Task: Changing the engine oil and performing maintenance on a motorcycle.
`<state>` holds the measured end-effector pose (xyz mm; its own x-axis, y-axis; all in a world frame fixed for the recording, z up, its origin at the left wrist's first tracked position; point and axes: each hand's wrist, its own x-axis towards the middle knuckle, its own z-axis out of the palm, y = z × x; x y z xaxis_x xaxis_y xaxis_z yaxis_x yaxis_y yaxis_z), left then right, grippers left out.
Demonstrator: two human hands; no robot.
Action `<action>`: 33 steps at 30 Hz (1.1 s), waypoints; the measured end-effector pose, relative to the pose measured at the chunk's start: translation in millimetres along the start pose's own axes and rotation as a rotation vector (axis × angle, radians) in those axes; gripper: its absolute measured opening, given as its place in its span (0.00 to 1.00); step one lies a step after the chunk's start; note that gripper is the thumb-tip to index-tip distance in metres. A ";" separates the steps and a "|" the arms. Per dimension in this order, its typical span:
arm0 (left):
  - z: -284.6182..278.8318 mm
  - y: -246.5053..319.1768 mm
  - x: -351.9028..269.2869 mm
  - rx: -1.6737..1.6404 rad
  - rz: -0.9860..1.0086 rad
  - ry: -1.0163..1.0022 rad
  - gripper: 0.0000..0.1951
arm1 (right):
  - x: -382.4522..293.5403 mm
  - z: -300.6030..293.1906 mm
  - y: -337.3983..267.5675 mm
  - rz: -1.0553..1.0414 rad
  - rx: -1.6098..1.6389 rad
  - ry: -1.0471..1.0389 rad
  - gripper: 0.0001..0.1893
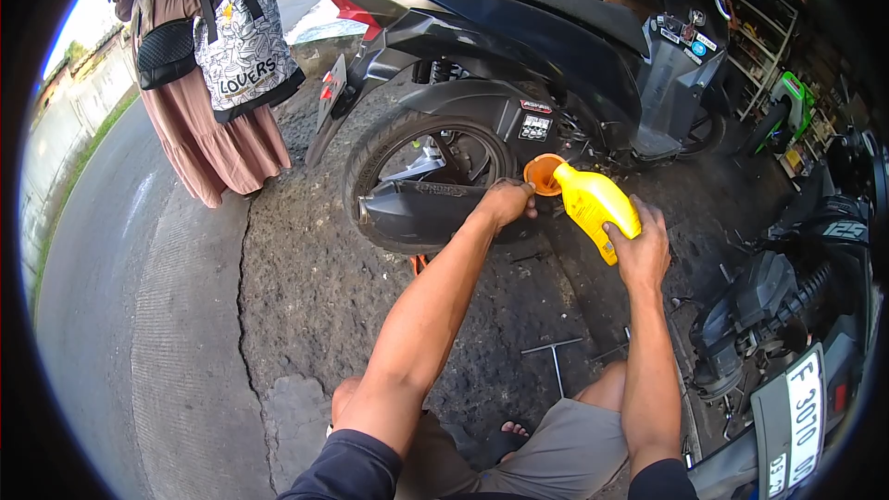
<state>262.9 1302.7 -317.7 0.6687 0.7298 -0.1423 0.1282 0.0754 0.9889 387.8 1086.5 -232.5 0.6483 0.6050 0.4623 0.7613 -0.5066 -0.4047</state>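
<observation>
My left hand (508, 204) grips the rim of an orange plastic funnel (544, 175), just above the black exhaust muffler (424, 212) of a dark motor scooter (514, 35). In my right hand (637, 239) is a yellow plastic oil bottle (597, 207), tilted with its neck at the funnel's mouth. The funnel's spout is hidden, and I cannot tell whether liquid is flowing. Behind the muffler stands the scooter's rear wheel (358, 160). A metal T-handle wrench (555, 361) lies on the ground between my knees and the scooter.
At the upper left a person (208, 146) in a long pink dress stands with a printed tote bag (243, 55). Another motorcycle (771, 292) is close on my right, with more tools on the ground beside it. Shelves (764, 48) and a green motorcycle (792, 107) stand farther back.
</observation>
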 end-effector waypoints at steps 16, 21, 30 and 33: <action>-1.3 7.5 -5.3 0.074 0.007 -0.010 0.20 | 0.0 -0.5 -0.6 0.004 0.002 0.010 0.34; -1.0 5.4 -3.4 0.073 0.002 -0.008 0.19 | -0.6 -1.9 -2.2 0.003 0.001 0.016 0.34; 0.0 1.4 1.6 0.008 -0.006 -0.015 0.20 | -0.2 -1.2 -1.1 0.012 -0.016 0.017 0.34; 1.2 2.7 1.9 0.060 0.013 -0.025 0.19 | 1.1 -2.0 -0.9 0.013 -0.025 0.012 0.34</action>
<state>265.4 1303.5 -315.4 0.6883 0.7135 -0.1313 0.1623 0.0250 0.9864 387.8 1086.4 -230.1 0.6581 0.5911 0.4665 0.7528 -0.5294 -0.3912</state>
